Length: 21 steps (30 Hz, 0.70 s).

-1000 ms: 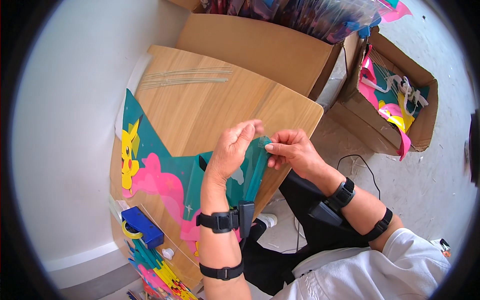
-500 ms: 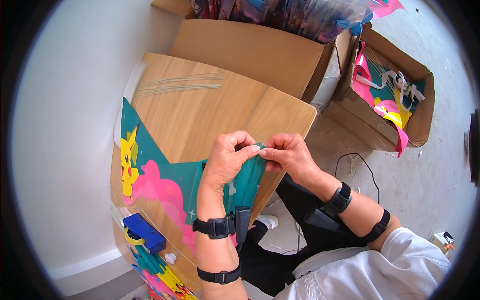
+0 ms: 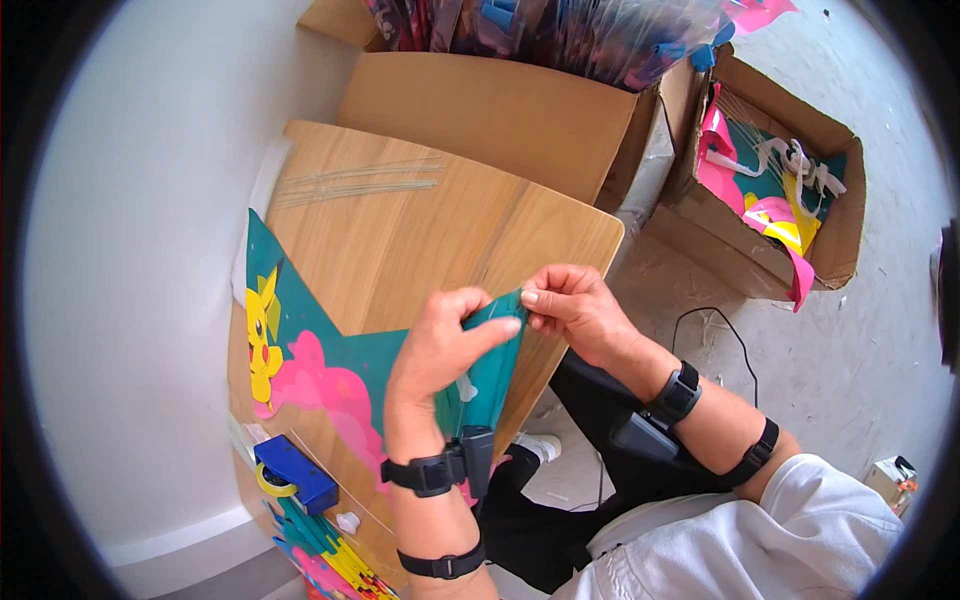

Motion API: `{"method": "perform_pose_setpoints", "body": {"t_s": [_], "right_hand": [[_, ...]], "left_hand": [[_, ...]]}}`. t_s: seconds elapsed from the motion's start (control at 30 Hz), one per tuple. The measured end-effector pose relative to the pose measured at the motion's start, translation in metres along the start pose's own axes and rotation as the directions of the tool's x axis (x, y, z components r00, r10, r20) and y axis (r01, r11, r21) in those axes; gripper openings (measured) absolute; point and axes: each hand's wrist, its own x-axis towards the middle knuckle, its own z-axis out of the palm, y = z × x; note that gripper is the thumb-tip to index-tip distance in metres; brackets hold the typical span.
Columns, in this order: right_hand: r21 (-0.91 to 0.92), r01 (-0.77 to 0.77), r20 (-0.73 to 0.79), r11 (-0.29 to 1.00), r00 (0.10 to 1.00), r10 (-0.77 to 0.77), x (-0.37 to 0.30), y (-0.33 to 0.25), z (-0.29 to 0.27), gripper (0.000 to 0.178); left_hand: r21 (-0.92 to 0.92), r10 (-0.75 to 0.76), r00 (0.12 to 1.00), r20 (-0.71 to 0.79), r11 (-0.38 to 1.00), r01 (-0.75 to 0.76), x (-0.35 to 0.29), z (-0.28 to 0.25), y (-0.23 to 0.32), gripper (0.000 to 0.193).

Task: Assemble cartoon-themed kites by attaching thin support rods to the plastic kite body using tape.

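Observation:
A green kite (image 3: 370, 358) with pink shapes and a yellow cartoon figure lies across the wooden table (image 3: 450, 225), its near part gathered up between my hands. My right hand (image 3: 580, 310) pinches the kite's corner with thumb and forefinger. Beside it, my left hand (image 3: 437, 345) grips the folded edge, thumb stretched along the cloth's front and fingers curled partly out of sight behind. A small pale piece (image 3: 466, 388) shows on the cloth below. What lies inside the pinched corner is hidden.
Thin pale rods (image 3: 360, 187) lie at the table's far left. A blue tape dispenser (image 3: 300, 472) sits near the left edge, above a bundle of coloured rolls (image 3: 335, 550). At right, an open cardboard box (image 3: 690, 232) holds more printed cloth; a cable (image 3: 752, 350) crosses the floor.
My left thumb has drawn back from the corner and down along the folded edge. My right hand still pinches the corner. The view has shifted slightly.

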Motion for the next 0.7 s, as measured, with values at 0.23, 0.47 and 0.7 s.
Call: {"method": "perform_pose_setpoints", "body": {"t_s": [0.23, 0.47, 0.7], "right_hand": [[0.085, -0.002, -0.153, 0.996, 0.988, 0.015, -0.01, -0.003, 0.011, 0.021], [-0.239, 0.119, -0.268, 0.964, 0.946, -0.184, -0.033, 0.007, 0.013, 0.021], [-0.084, 0.02, -0.167, 0.996, 0.985, -0.034, -0.046, 0.003, -0.008, 0.009]], "left_hand": [[0.543, 0.034, 0.958, -0.286, 0.829, 0.133, -0.034, 0.034, 0.029, 0.017], [0.552, 0.123, 0.901, -0.416, 0.821, 0.142, -0.047, 0.116, 0.026, 0.017], [0.231, 0.18, 0.899, -0.4, 0.969, -0.092, -0.069, 0.082, 0.052, 0.027]]}}
